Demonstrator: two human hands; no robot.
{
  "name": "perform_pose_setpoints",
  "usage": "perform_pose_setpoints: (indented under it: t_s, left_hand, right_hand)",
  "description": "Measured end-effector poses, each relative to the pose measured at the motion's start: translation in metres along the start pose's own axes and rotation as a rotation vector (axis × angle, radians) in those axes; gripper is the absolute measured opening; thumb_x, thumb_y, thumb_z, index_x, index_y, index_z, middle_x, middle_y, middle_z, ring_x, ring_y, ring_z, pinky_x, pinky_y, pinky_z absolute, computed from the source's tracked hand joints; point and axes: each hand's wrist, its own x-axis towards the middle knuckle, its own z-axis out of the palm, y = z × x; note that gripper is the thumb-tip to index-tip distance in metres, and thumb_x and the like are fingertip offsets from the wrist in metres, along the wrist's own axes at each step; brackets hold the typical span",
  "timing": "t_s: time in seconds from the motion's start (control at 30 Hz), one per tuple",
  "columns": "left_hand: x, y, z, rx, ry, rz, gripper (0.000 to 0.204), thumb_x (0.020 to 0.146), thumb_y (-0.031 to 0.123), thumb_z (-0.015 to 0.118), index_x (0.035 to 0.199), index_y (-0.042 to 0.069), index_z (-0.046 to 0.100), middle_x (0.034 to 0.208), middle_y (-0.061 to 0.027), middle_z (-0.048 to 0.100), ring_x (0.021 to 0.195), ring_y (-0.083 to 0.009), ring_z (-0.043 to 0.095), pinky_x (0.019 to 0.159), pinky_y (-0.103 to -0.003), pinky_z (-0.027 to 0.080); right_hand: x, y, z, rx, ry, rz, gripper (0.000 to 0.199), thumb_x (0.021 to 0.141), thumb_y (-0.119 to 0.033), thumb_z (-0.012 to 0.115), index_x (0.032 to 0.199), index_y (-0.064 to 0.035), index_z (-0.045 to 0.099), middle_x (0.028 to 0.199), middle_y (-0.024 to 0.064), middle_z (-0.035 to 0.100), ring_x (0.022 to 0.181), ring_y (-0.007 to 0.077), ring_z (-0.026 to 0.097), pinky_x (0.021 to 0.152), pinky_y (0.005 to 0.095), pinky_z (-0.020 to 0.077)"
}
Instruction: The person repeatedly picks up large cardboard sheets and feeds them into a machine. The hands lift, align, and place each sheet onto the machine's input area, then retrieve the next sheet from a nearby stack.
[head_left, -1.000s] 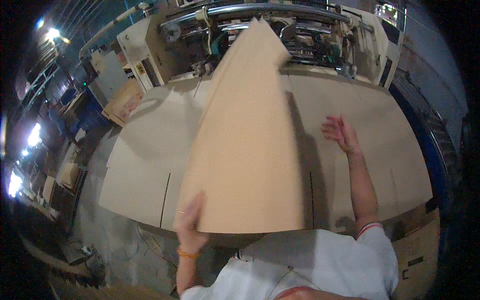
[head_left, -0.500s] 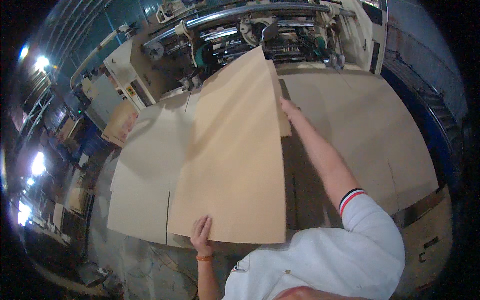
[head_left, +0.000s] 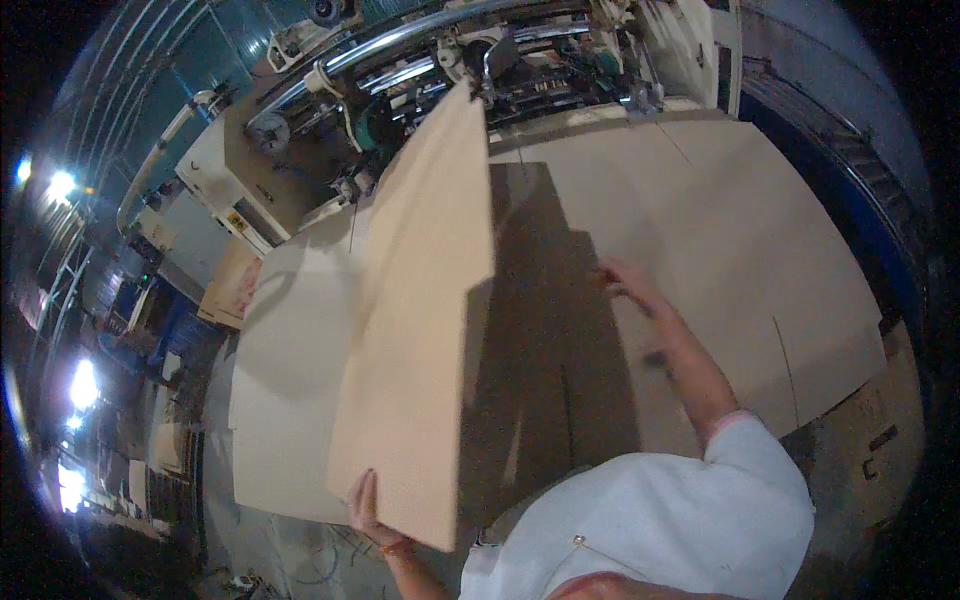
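Note:
A tan corrugated cardboard sheet (head_left: 415, 300) stands tilted up in front of me, its long right edge raised and its far end reaching toward the machine. My left hand (head_left: 368, 512) grips its near left corner, thumb side on top, with some fingers hidden beneath. To the right of the sheet, my right hand (head_left: 632, 287) is off it, fingers apart and holding nothing. That hand hovers over or touches the flat cardboard sheets (head_left: 690, 220) below; I cannot tell which. The raised sheet throws a dark shadow across them.
Beyond the cardboard stands a large machine (head_left: 470, 60) with metal rollers and pale housings. At the left lies a printed cardboard piece (head_left: 232, 288) by its side. A cardboard piece with cut slots (head_left: 880, 450) is at the lower right. A blue rail (head_left: 850, 190) runs along the right.
My right hand has let go of the sheet's right edge and moved right and nearer. The sheet has tilted up more steeply, with my left hand still at its near corner.

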Motion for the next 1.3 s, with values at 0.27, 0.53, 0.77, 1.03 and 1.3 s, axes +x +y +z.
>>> perform_pose_setpoints:
  t_s: [0.27, 0.53, 0.77, 1.03, 1.3]
  left_hand:
    - [-0.001, -0.119, 0.002, -0.401, 0.125, -0.014, 0.044, 0.097, 0.033, 0.045, 0.115, -0.006, 0.057, 0.118, -0.0176, 0.057, 0.105, -0.0284, 0.058, 0.088, -0.039, 0.05]
    - [0.045, -0.156, 0.0, -0.194, 0.095, -0.222, 0.02, 0.088, 0.008, 0.061, 0.104, -0.004, 0.066, 0.109, -0.0152, 0.063, 0.095, -0.0256, 0.061, 0.083, -0.036, 0.05]
    - [0.053, -0.161, 0.027, -0.231, 0.172, -0.267, 0.017, 0.087, 0.008, 0.062, 0.1, -0.003, 0.067, 0.096, -0.0128, 0.067, 0.089, -0.0255, 0.062, 0.079, -0.038, 0.05]
    - [0.06, -0.114, 0.026, -0.144, 0.3, -0.513, 0.022, 0.088, 0.008, 0.061, 0.105, -0.006, 0.062, 0.104, -0.0139, 0.064, 0.092, -0.0241, 0.061, 0.077, -0.036, 0.049]
    - [0.082, -0.08, 0.043, 0.117, -0.097, -0.064, 0.028, 0.08, 0.004, 0.063, 0.108, 0.003, 0.066, 0.103, -0.0147, 0.067, 0.094, -0.0315, 0.064, 0.084, -0.038, 0.051]
  right_hand:
    - [-0.37, 0.245, -0.397, -0.557, 1.699, 0.694, 0.052, 0.087, -0.039, 0.055, 0.126, -0.005, 0.053, 0.12, 0.0101, 0.058, 0.11, 0.025, 0.054, 0.093, 0.0404, 0.0432]
    - [-0.449, 0.327, -0.489, 0.462, 1.33, 0.013, 0.071, 0.082, -0.048, 0.06, 0.134, -0.0029, 0.045, 0.13, 0.0141, 0.05, 0.115, 0.0304, 0.049, 0.096, 0.0469, 0.0409]
    - [-0.46, 0.247, -0.441, 0.594, 1.352, -0.38, 0.055, 0.087, -0.035, 0.058, 0.131, -0.0018, 0.051, 0.134, 0.0137, 0.049, 0.115, 0.0291, 0.051, 0.096, 0.0453, 0.0422]
    - [-0.4, 0.038, -0.224, -0.096, 1.496, -0.233, 0.043, 0.087, -0.021, 0.062, 0.123, 0.0024, 0.057, 0.126, 0.0126, 0.056, 0.106, 0.0224, 0.058, 0.089, 0.0406, 0.0482]
    - [-0.303, 0.028, -0.247, -1.17, 0.966, -0.504, 0.045, 0.091, -0.031, 0.054, 0.124, -0.0014, 0.056, 0.129, 0.0143, 0.055, 0.121, 0.0304, 0.05, 0.1, 0.0403, 0.0407]
